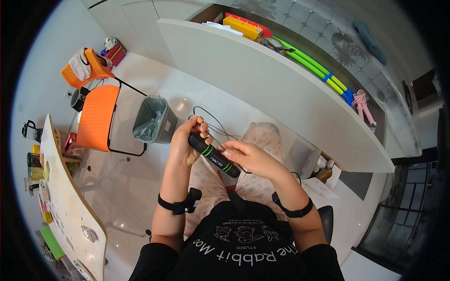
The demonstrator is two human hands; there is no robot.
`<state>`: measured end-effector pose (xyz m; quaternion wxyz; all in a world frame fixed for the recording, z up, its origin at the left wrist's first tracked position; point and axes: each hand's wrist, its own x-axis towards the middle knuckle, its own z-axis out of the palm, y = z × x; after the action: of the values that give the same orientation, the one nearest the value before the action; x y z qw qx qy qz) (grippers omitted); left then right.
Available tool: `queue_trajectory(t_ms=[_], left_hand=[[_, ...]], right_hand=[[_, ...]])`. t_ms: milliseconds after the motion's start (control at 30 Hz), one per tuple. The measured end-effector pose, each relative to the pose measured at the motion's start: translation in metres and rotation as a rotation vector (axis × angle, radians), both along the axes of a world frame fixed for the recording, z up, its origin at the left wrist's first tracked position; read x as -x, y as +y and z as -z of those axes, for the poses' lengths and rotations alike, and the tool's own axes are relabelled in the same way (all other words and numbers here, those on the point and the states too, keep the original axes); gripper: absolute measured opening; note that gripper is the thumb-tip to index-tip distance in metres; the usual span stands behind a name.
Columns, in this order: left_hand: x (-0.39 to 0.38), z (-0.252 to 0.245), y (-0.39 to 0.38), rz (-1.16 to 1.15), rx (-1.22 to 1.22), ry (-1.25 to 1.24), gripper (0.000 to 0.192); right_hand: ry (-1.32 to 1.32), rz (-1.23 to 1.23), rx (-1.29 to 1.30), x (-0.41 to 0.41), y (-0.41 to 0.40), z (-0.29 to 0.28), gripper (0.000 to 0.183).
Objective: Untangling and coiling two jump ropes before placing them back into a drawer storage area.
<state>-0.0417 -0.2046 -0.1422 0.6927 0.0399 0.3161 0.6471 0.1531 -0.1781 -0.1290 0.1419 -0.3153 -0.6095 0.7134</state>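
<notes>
My left hand (190, 140) holds a black jump-rope handle (214, 156) with green rings and the maker's name MACYO, tilted down to the right above my lap. A thin dark cable (215, 139) runs along the handle between both hands. The fingertips of my right hand (242, 154) pinch this cable beside the handle's middle. Loose loops of the cable hang beyond my hands, over the floor. Whether a second handle lies behind the first cannot be told.
Ahead stands a long grey open drawer front (267, 80) with a yellow box (242, 27), green poles (309, 66) and pink handles (365, 109) behind it. To the left are a lined waste bin (168, 123), an orange chair (97, 117) and a table (70, 196).
</notes>
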Motion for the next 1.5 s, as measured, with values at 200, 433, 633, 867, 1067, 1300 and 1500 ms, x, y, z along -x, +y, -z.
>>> queue_trajectory(t_ms=[200, 433, 633, 867, 1067, 1300, 1500], left_hand=[[0.003, 0.002, -0.001, -0.028, 0.014, 0.006, 0.015], [-0.003, -0.004, -0.002, -0.025, -0.002, 0.005, 0.020], [-0.009, -0.014, -0.002, -0.069, -0.049, 0.004, 0.030], [-0.021, -0.039, -0.009, -0.006, -0.170, 0.222, 0.032], [-0.013, -0.025, -0.013, -0.111, -0.139, 0.256, 0.031], [-0.016, -0.025, -0.014, -0.092, -0.157, 0.338, 0.034], [-0.021, -0.029, -0.013, -0.170, -0.118, 0.300, 0.032]], right_hand=[[0.001, -0.058, 0.099, -0.005, 0.004, -0.003, 0.031], [0.082, 0.012, -0.016, -0.006, -0.011, 0.000, 0.037], [-0.003, -0.198, 0.053, -0.004, -0.011, -0.002, 0.036], [0.161, 0.022, 0.244, -0.006, -0.004, -0.021, 0.037], [0.257, 0.079, 0.511, -0.009, -0.006, -0.023, 0.041], [0.193, -0.046, 0.571, -0.014, -0.012, -0.025, 0.039], [0.247, -0.002, 0.620, -0.012, -0.015, -0.028, 0.037]])
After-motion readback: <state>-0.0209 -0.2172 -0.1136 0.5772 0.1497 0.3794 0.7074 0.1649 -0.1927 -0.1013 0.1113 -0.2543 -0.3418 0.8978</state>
